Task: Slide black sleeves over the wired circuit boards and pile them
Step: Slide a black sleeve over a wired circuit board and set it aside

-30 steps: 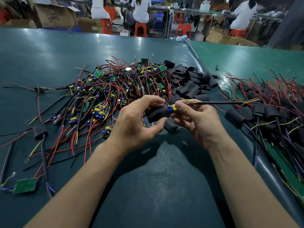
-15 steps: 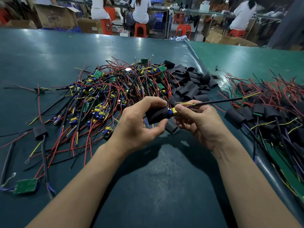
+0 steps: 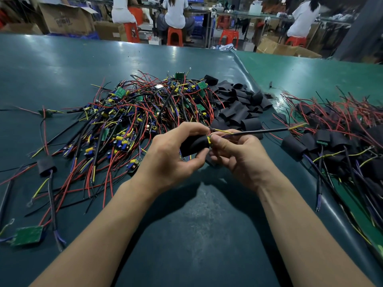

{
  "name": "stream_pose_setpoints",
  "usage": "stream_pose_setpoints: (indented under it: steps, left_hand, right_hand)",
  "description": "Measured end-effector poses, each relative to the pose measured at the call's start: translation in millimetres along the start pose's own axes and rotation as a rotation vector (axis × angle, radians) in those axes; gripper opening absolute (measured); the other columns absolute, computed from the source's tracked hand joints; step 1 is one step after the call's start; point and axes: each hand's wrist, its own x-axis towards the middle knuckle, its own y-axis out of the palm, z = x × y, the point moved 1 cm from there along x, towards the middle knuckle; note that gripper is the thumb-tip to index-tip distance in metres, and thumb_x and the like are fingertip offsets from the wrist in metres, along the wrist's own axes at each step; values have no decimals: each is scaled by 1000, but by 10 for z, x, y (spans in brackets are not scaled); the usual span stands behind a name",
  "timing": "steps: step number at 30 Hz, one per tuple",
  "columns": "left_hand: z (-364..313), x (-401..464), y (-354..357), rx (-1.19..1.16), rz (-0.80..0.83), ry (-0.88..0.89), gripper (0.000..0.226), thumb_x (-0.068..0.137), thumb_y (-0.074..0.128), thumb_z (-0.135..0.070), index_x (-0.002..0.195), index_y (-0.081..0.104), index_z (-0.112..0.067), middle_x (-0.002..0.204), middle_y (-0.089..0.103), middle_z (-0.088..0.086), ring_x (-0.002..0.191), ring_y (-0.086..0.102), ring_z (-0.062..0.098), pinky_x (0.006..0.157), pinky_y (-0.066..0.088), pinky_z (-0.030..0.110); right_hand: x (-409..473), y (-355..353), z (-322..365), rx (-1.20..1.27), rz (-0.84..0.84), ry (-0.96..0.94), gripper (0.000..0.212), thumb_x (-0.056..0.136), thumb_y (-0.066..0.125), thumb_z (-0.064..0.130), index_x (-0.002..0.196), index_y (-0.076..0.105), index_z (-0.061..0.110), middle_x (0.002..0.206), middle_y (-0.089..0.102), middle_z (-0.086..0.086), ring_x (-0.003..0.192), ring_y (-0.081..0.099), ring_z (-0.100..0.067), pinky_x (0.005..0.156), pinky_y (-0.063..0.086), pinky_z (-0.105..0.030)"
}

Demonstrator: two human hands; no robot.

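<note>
My left hand (image 3: pixel 170 160) grips a black sleeve (image 3: pixel 193 142) between thumb and fingers. My right hand (image 3: pixel 238 156) pinches the wired circuit board (image 3: pixel 209 140) at the sleeve's mouth; only its yellow and blue end shows. Its black cable (image 3: pixel 263 131) runs out to the right. A tangled heap of bare wired boards (image 3: pixel 134 117) lies behind my left hand. Loose black sleeves (image 3: pixel 236 106) are heaped behind my hands. At the right lies a pile of sleeved boards (image 3: pixel 335 141).
A sleeved board (image 3: pixel 45 165) and a bare green board (image 3: pixel 28 235) lie apart at the left on the dark green table (image 3: pixel 196 224). A raised seam (image 3: pixel 261 96) runs between the two table mats. People sit on red stools at the far benches.
The board has gone deeper into the sleeve, with less of its blue and yellow end showing. The black cable's far end has lifted slightly. Both hands stay in place.
</note>
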Motion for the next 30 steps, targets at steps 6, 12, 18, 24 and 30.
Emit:
stream_pose_setpoints:
  steps: [6,12,18,24,30]
  left_hand:
    - [154,28,-158,166,70,-41,55,73,87,-23,121,63,-7,110,68,5,101,64,20,91,52,39]
    - [130,40,-153,166,16,-92,45,78,82,-24,116,70,-2,108,71,8,98,66,19,91,51,31]
    - [100,34,-105,155,51,-136,46,82,77,-24,119,68,0,111,72,12,100,69,23,91,53,37]
    - [132,18,-93,197,51,-160,50,86,75,-18,130,60,1,116,70,15,106,66,27,95,50,38]
    - [122,-15,-13,165,65,-204,65,87,72,-11,146,44,-7,126,64,12,119,59,25,105,42,34]
  right_hand:
    - [24,-52,52,79,-110,-42,3,66,73,10,67,75,9,67,70,-6,58,67,-14,52,54,-18]
    - [8,-58,70,66,-79,-32,6,69,71,9,73,75,9,71,71,-6,61,69,-14,54,55,-19]
    - [7,-53,68,-23,-100,-72,12,69,73,20,78,71,13,73,72,-2,63,68,-14,54,54,-24]
    - [-12,-17,53,-180,-107,-176,5,86,69,7,83,67,9,68,69,-3,58,65,-17,50,52,-25]
    - [-24,55,13,-128,-163,-292,9,87,67,-1,82,65,7,67,69,-4,57,66,-19,50,53,-25]
